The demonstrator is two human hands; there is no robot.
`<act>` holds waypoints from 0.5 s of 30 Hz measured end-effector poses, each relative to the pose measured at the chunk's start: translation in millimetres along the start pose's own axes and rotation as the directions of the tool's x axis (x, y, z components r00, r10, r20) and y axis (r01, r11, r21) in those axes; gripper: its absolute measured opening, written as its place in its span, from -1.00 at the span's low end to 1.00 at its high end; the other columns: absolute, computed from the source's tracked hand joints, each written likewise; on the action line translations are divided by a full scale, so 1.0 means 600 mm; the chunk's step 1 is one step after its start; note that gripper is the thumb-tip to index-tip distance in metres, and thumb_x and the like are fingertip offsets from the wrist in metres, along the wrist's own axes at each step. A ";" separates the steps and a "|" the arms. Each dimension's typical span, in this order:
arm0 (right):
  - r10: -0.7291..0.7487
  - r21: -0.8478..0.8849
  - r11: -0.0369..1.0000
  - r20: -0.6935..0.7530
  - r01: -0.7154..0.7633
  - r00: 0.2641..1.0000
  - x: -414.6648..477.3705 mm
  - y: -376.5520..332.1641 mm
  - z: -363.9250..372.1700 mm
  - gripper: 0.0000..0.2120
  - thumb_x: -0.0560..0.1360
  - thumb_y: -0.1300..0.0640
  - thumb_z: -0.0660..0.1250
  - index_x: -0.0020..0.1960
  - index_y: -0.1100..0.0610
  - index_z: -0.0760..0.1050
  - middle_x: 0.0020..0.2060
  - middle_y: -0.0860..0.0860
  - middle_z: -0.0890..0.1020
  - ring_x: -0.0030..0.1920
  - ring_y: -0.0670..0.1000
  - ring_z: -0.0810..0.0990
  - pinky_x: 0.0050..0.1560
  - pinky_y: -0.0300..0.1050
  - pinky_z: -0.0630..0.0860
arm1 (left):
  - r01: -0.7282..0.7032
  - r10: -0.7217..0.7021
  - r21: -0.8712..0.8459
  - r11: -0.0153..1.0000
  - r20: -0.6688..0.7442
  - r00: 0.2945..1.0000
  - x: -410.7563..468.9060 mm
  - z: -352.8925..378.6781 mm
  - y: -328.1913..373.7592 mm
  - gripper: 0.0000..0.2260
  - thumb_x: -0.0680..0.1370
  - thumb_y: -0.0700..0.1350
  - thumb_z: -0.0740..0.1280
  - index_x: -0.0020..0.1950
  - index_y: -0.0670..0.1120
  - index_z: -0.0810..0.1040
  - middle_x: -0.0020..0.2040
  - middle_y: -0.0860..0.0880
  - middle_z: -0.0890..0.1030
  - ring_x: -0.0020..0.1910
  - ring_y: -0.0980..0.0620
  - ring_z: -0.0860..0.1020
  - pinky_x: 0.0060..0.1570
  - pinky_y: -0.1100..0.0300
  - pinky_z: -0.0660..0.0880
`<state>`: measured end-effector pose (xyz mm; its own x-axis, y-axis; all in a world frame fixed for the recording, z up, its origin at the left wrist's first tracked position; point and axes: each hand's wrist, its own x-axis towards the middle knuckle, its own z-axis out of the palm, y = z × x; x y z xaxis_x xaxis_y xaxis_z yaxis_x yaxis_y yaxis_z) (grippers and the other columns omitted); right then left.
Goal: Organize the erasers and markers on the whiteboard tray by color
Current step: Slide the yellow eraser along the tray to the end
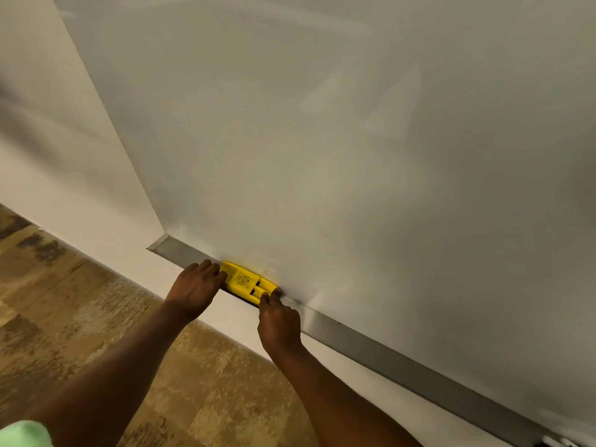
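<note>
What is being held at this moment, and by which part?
The yellow eraser on the tray: left hand grips its left end, right hand pinches its right end.

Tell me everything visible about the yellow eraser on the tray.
The yellow eraser is an oblong, plastic-looking block with a faint printed label on its wider part and a slotted, narrower right end. It lies lengthwise on the grey metal tray, near its left end. The left hand holds its left end with curled fingers; the right hand pinches its right end.
</note>
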<state>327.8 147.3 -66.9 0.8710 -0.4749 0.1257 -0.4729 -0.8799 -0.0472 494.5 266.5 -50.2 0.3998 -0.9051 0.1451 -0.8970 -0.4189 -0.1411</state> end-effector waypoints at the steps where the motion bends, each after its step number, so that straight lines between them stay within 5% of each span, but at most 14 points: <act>1: -0.006 -0.022 1.000 0.018 0.006 1.000 0.000 -0.001 -0.004 -0.53 -0.07 -0.03 0.67 -0.17 0.01 0.73 -0.24 0.04 0.75 -0.58 -0.12 0.58 -0.57 -0.39 0.41 | 0.005 -0.005 -0.006 1.000 0.003 1.000 0.000 -0.001 0.002 -0.89 0.35 -0.31 0.41 -0.24 -0.13 0.54 -0.31 -0.14 0.54 -0.32 -0.17 0.50 -0.40 0.06 0.39; 7: -0.060 -0.047 0.997 0.002 0.060 0.998 -0.015 0.014 -0.025 -0.56 0.11 -0.07 0.58 -0.02 -0.05 0.70 -0.13 -0.03 0.75 -0.45 -0.13 0.64 -0.51 -0.36 0.47 | 0.056 -0.059 0.039 0.998 0.064 0.996 -0.002 -0.012 0.015 -0.78 0.31 -0.24 0.55 -0.12 -0.19 0.59 -0.28 -0.17 0.58 -0.33 -0.18 0.52 -0.42 0.05 0.48; 12: -0.134 0.035 0.989 -0.201 0.144 0.970 -0.026 0.047 -0.059 -0.73 0.10 0.11 0.56 -0.19 0.05 0.69 -0.27 -0.03 0.73 -0.47 -0.04 0.63 -0.56 -0.29 0.46 | 0.173 -0.170 -0.022 0.985 0.094 0.981 -0.008 -0.029 0.062 -0.39 0.60 0.20 -0.04 0.21 -0.29 0.48 0.00 -0.29 0.60 -0.14 -0.27 0.56 -0.36 -0.01 0.49; 15: -0.160 0.094 0.975 -0.335 0.202 0.929 -0.042 0.071 -0.080 -0.86 0.30 0.21 0.41 -0.15 0.09 0.65 -0.32 -0.02 0.68 -0.47 0.01 0.60 -0.55 -0.22 0.45 | 0.112 -0.113 -0.037 0.993 -0.021 0.993 -0.011 -0.044 0.102 -0.41 0.54 0.23 0.11 0.25 -0.27 0.40 0.17 -0.33 0.51 0.02 -0.30 0.50 -0.28 -0.07 0.47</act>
<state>279.5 122.5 -24.2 0.8401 -0.2941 0.4558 -0.2726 -0.9553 -0.1139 431.9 248.9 -33.8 0.4944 -0.8502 0.1807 -0.8529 -0.5146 -0.0877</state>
